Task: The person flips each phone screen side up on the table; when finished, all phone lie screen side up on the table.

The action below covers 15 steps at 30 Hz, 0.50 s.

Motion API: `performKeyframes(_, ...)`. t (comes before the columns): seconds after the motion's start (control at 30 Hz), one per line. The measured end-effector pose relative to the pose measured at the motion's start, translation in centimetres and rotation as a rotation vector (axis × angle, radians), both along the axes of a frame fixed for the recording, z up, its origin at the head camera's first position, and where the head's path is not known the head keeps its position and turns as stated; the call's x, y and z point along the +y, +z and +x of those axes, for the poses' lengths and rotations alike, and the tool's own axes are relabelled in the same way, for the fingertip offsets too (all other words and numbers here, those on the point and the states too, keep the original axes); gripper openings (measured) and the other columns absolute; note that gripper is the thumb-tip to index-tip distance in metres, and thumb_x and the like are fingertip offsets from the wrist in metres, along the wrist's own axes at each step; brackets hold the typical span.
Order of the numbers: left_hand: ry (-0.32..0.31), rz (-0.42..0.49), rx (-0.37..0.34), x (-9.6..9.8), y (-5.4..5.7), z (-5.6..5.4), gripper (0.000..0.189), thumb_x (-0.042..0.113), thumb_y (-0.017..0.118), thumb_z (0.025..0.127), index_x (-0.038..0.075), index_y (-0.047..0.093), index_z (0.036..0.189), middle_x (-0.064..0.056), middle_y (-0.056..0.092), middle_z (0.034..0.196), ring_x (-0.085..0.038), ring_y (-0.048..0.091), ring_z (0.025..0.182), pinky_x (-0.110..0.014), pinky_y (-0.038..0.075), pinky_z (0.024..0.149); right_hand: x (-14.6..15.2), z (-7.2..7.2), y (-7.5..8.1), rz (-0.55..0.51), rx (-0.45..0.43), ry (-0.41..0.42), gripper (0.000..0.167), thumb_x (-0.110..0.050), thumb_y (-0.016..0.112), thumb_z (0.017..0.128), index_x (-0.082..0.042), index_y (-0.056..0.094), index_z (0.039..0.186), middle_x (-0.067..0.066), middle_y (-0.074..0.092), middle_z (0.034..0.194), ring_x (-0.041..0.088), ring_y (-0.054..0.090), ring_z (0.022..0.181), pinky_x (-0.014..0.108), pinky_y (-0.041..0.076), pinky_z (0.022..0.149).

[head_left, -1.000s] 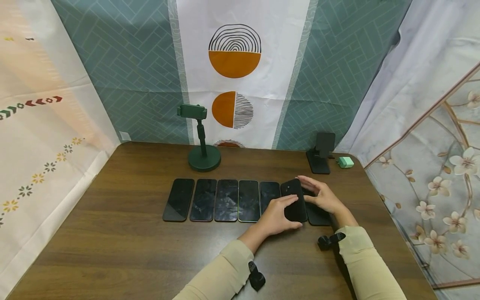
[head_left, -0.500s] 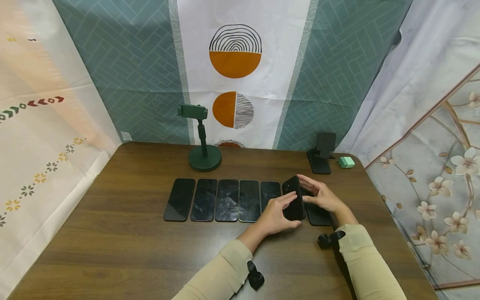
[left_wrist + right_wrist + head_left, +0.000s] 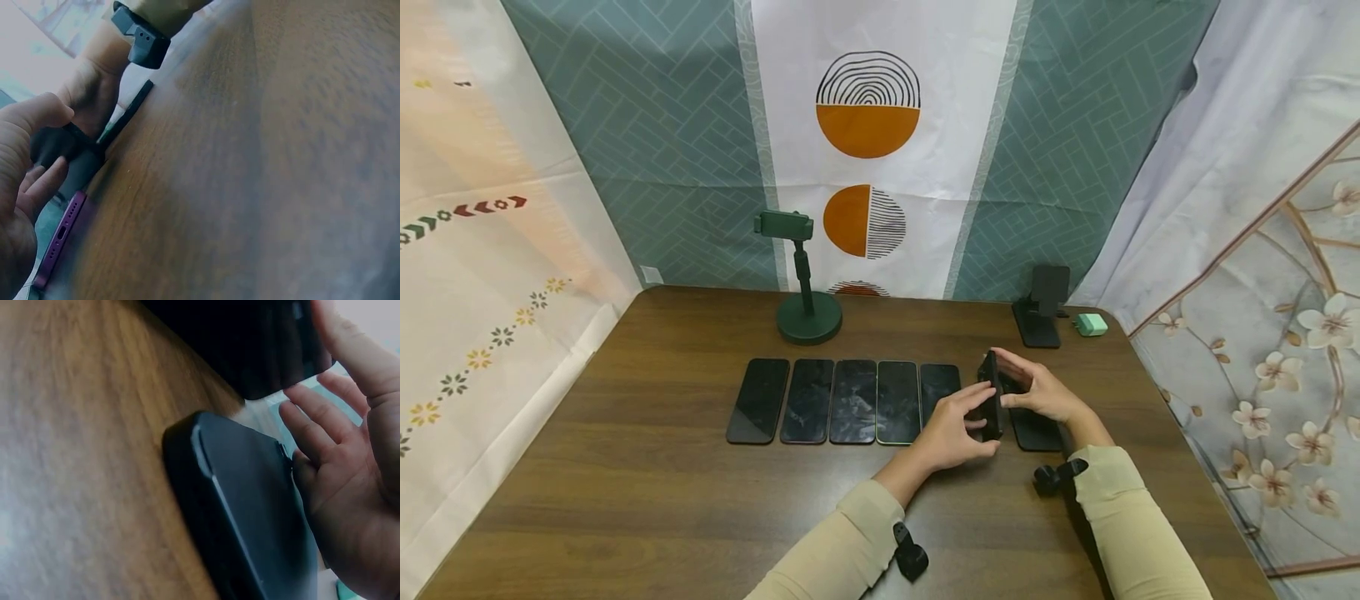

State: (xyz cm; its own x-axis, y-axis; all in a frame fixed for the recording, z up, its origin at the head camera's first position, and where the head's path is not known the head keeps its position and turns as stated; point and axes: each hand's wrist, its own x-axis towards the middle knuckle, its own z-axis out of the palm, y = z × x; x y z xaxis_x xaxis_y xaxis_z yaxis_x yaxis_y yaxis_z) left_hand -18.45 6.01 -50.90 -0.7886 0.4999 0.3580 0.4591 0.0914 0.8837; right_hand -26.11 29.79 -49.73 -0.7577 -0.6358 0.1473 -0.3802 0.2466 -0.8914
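Observation:
A black smartphone [image 3: 992, 423] stands tilted up on edge between both hands, its narrow side toward the head camera. My left hand [image 3: 946, 433] grips it from the left, thumb near its lower end and fingers along its back. From the right, my right hand [image 3: 1051, 393] holds its upper part; in the right wrist view the thumb lies against the phone [image 3: 250, 344]. Under the right hand lies another black phone [image 3: 1037, 430], partly hidden by that hand. Just left of the left hand is a smaller dark phone [image 3: 938, 385], partly covered by its fingers.
Several phones, such as the leftmost one [image 3: 758, 402], lie in a row to the left on the wooden table [image 3: 647, 500]. Behind stand a green phone stand [image 3: 808, 318], a black phone stand [image 3: 1039, 325] and a mint-green charger plug [image 3: 1091, 324].
The held phone has turned from showing its black back, tilted, to nearly edge-on. Both hands stay around it with only small shifts. The other phones have not moved.

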Motion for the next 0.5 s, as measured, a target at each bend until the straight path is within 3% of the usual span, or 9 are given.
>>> performKeyframes(0.07,-0.009,0.016,-0.009,0.05,-0.10,0.05,0.078,-0.007,0.080,0.079,-0.008,0.044,0.147,-0.021,0.040,0.156,-0.029,0.056,0.130,-0.022,0.056,0.084,-0.08,0.08,0.09,0.010,-0.014,-0.009,0.087,0.000,0.077,0.087,0.006,0.026,0.157,0.033,0.035,0.154,0.001,0.043,0.135,0.020,0.042,0.105)
performKeyframes(0.13,-0.013,0.026,-0.013,0.07,-0.16,0.09,0.078,-0.007,0.080,0.078,-0.009,0.044,0.148,-0.022,0.040,0.156,-0.030,0.056,0.130,-0.022,0.057,0.083,-0.17,0.16,0.22,0.029,-0.022,-0.022,0.087,-0.001,0.078,0.087,0.006,0.027,0.156,0.031,0.037,0.154,0.012,0.043,0.140,0.022,0.042,0.107)
performKeyframes(0.3,-0.016,0.024,-0.007,-0.13,-0.04,0.06,0.081,-0.006,0.080,0.079,-0.008,0.041,0.150,-0.019,0.036,0.158,-0.026,0.057,0.128,-0.026,0.056,0.089,-0.41,0.24,0.28,0.106,-0.024,-0.084,0.082,-0.005,0.078,0.088,0.007,0.032,0.154,0.031,0.039,0.153,0.046,0.038,0.141,0.051,0.041,0.110)
performKeyframes(0.37,-0.016,0.011,-0.005,-0.30,0.09,0.02,0.082,-0.005,0.081,0.080,-0.007,0.040,0.151,-0.018,0.034,0.160,-0.023,0.058,0.127,-0.027,0.054,0.092,-0.47,0.20,0.21,0.146,-0.017,-0.103,0.081,-0.008,0.079,0.088,0.008,0.033,0.153,0.031,0.039,0.153,0.049,0.037,0.140,0.062,0.035,0.109)
performKeyframes(0.5,-0.002,-0.020,0.010,-0.54,0.20,-0.13,0.084,-0.002,0.083,0.080,-0.007,0.039,0.151,-0.016,0.031,0.162,-0.020,0.059,0.125,-0.027,0.053,0.095,-0.68,-0.01,0.08,0.206,0.020,-0.111,0.084,-0.012,0.083,0.085,0.008,0.037,0.152,0.029,0.041,0.153,0.049,0.038,0.140,0.067,0.019,0.116)
